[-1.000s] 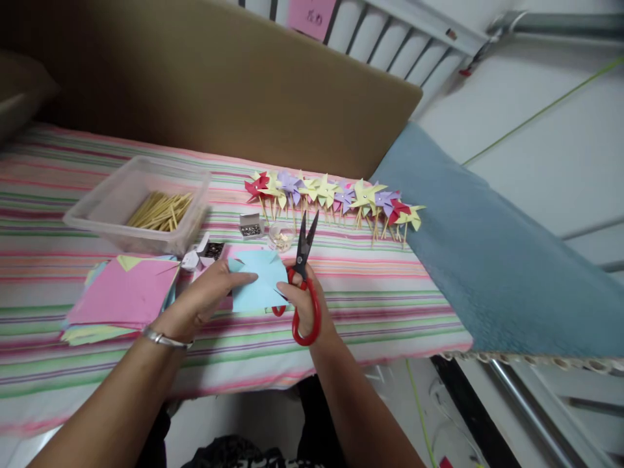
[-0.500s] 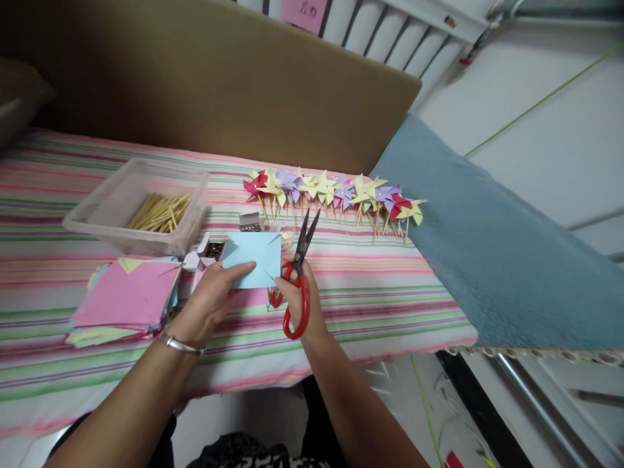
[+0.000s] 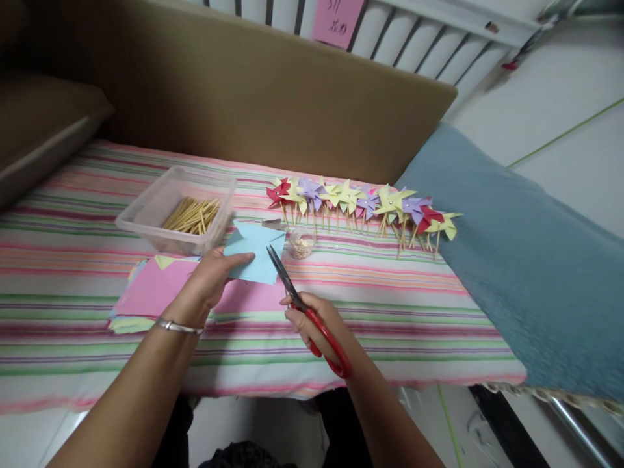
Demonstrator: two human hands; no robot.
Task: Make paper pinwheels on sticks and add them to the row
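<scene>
My left hand (image 3: 207,283) pinches a light blue paper square (image 3: 253,251) by its left side and holds it up over the striped cloth (image 3: 390,312). My right hand (image 3: 319,322) grips red-handled scissors (image 3: 305,305); their dark blades point up and left, and the tips touch the paper's right edge. A silver bracelet (image 3: 178,326) circles my left wrist. Under my left hand lies a pile of coloured paper squares (image 3: 151,296), pink on top.
A clear plastic box of wooden sticks (image 3: 182,211) stands at the back left. A row of paper pinwheels (image 3: 361,201) on sticks lies along the back. A small cup (image 3: 301,245) sits near it. A blue mat (image 3: 517,260) covers the right side; cardboard (image 3: 253,91) rises behind.
The scissors swung from pointing straight up to slanting up-left, their tips now at the paper's edge. My right hand dropped lower and nearer. The view shifted, so everything sits further right.
</scene>
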